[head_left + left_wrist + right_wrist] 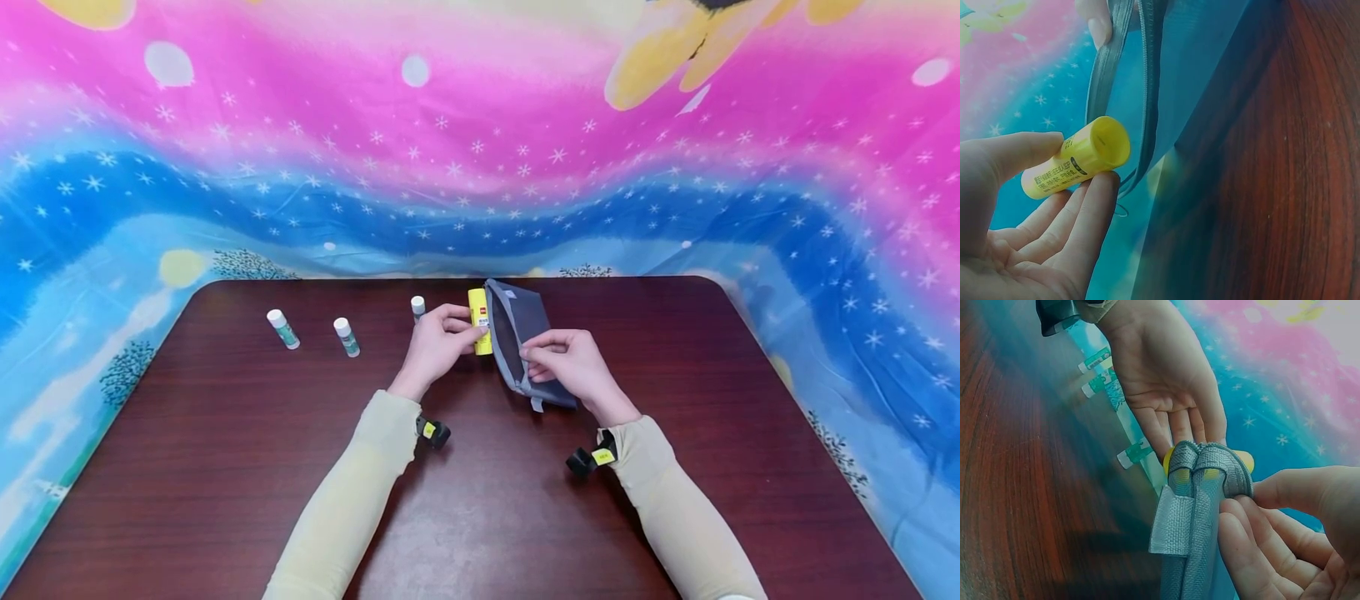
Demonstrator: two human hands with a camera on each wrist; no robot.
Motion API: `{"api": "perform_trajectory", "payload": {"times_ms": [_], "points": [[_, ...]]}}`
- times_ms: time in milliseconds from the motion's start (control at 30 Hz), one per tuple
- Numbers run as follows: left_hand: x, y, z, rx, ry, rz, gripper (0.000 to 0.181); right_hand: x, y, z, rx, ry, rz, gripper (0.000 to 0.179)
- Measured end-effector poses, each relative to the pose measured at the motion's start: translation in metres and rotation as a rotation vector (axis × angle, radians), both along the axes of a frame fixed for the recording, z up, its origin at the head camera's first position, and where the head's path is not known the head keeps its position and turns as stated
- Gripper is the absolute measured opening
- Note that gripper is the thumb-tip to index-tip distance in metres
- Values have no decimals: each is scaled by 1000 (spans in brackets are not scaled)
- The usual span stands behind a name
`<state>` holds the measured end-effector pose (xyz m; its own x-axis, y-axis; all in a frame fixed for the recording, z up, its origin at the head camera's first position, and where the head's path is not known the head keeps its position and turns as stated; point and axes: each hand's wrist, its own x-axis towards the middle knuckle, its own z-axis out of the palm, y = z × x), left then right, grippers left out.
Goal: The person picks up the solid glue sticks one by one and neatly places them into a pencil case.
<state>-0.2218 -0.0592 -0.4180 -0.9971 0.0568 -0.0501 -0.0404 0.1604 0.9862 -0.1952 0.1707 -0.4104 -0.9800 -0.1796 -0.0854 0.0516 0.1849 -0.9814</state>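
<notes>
A yellow glue stick (478, 321) is pinched between the thumb and fingers of my left hand (441, 343). It lies right beside the unzipped mouth of a grey zip pouch (528, 321); the left wrist view shows the yellow glue stick (1079, 159) near the zipper edges. My right hand (572, 367) pinches the pouch's near zipper edge, and the mouth gapes. From the right wrist view, the pouch (1194, 512) shows its end tab, with the glue stick partly hidden behind it.
Three white-capped glue sticks stand on the dark wooden table (225, 467): one glue stick (283, 329) at far left, another glue stick (347, 337) beside it, and a third glue stick (417, 307) partly behind my left hand. A patterned cloth (480, 167) hangs behind the table.
</notes>
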Motion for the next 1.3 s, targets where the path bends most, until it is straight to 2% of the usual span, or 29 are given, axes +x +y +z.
{"api": "perform_trajectory", "payload": {"times_ms": [467,767,1067,1300], "points": [[-6,4,0,13,-36,1,39,0,1,-1,-15,-2,9,20],[-16,10,1,17,-103,8,40,0,0,-2,-7,0,13,21],[-21,13,-2,-22,-144,19,43,2,-2,-1,-1,3,14,20],[-21,11,-1,33,-133,12,50,2,-3,0,-42,4,-11,17]]}}
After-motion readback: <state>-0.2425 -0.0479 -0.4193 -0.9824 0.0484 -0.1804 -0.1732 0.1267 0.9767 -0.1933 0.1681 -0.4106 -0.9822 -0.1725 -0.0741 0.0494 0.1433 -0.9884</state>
